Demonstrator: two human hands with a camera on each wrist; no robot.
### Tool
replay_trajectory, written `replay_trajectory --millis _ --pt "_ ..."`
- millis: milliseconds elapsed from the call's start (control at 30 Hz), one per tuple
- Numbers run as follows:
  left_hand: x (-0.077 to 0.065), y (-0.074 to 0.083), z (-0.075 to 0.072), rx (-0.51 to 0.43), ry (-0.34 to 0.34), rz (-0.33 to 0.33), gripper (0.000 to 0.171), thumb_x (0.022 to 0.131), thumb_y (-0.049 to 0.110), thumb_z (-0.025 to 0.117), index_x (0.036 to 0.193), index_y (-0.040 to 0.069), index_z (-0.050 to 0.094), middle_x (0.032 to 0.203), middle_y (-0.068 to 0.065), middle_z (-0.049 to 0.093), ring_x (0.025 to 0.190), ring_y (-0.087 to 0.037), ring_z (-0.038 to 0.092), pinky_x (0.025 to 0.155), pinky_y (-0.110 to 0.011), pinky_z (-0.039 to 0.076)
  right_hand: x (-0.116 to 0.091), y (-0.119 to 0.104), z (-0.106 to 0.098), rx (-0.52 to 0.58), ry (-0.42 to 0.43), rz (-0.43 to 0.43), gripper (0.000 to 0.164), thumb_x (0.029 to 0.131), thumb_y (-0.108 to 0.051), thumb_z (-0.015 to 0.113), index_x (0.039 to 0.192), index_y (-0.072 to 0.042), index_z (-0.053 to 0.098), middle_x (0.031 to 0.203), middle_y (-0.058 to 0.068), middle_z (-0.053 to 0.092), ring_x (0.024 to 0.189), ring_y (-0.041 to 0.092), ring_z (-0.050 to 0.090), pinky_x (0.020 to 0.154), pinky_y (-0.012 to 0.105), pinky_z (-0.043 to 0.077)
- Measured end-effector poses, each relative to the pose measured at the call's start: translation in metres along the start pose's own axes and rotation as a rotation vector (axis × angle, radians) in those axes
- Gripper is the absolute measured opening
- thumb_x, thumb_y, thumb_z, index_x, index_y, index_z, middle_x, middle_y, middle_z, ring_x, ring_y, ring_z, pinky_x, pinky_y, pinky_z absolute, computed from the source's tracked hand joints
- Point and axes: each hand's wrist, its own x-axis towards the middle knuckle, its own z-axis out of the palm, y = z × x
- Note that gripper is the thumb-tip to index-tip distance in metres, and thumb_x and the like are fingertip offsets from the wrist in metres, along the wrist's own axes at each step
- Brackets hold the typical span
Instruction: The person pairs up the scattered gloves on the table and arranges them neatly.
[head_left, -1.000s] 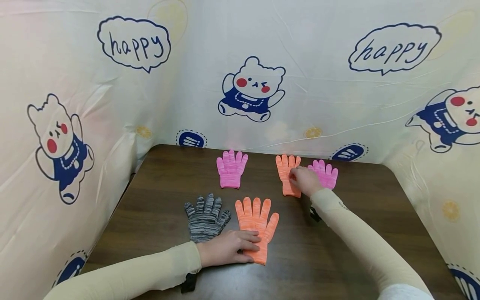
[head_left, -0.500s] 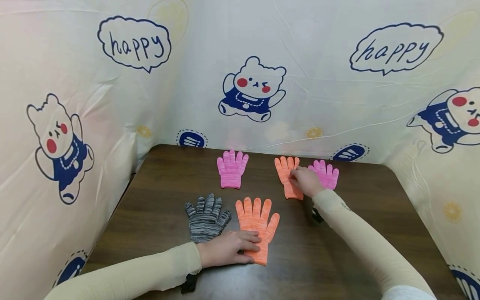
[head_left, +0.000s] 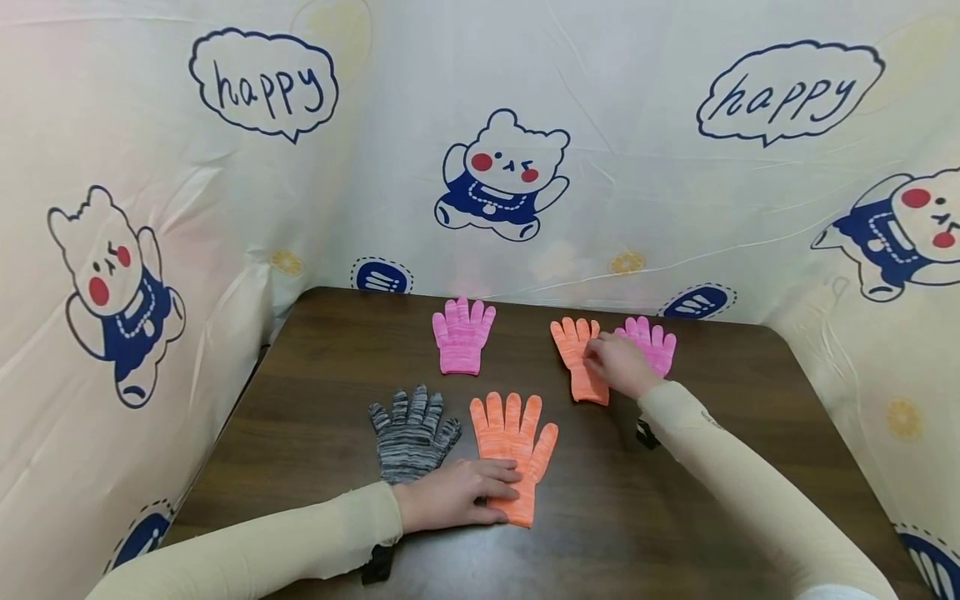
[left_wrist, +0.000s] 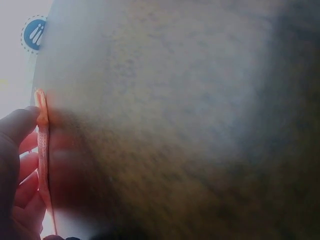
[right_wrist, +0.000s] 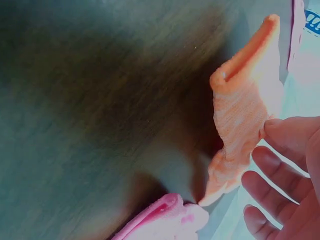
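Head view, with both wrist views: handling of knitted gloves on a dark wooden surface (head_left: 337, 358). The near orange glove (head_left: 513, 437) lies flat, fingers spread, under the left hand (head_left: 457, 496), whose extended fingers rest across its lower part; the left wrist view shows thumb and fingers against its upper face only. The striped grey glove (head_left: 416, 442) lies just beside it, its cuff end hidden by the left hand.

The right hand (head_left: 622, 362) reaches to the far orange glove (head_left: 591, 385), near the back edge, and appears to pinch a fold at its side. The right wrist view shows the thumb against the fabric, the other visible fingers loosely bent, and the cuff gaping; whether the whole glove is off the surface cannot be told. One pink glove (head_left: 461, 337) lies well apart; a second pink glove (head_left: 651, 343) lies partly behind the right hand.

Step in hand, as judged: repositioning the far orange glove while the left hand steadies the near one. The next move would call for a secure pinch and a path that does not disturb the second pink glove.
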Motion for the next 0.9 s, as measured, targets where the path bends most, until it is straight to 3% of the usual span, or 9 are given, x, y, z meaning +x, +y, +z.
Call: replay_trajectory --millis 700,900 --pt "0.001 0.001 0.0 0.023 -0.011 -0.011 0.038 0.104 0.032 0.066 0.136 0.012 0.07 0.148 -0.004 0.061 0.145 -0.02 0.049 0.114 -0.034 0.045 -0.054 -0.019 0.002 0.018 -0.01 -0.015 0.01 0.093 -0.018 0.078 0.1 -0.012 0.076 0.087 -0.003 0.063 0.075 0.013 0.054 0.07 0.029 0.054" --pt "0.001 -0.001 0.001 0.015 -0.007 -0.013 0.038 0.105 0.033 0.064 0.137 0.013 0.069 0.148 -0.003 0.061 0.144 -0.019 0.05 0.114 -0.034 0.045 -0.066 -0.023 0.004 -0.004 0.028 -0.041 0.007 0.091 -0.017 0.08 0.096 -0.014 0.075 0.084 -0.005 0.06 0.073 0.012 0.052 0.068 0.029 0.052"
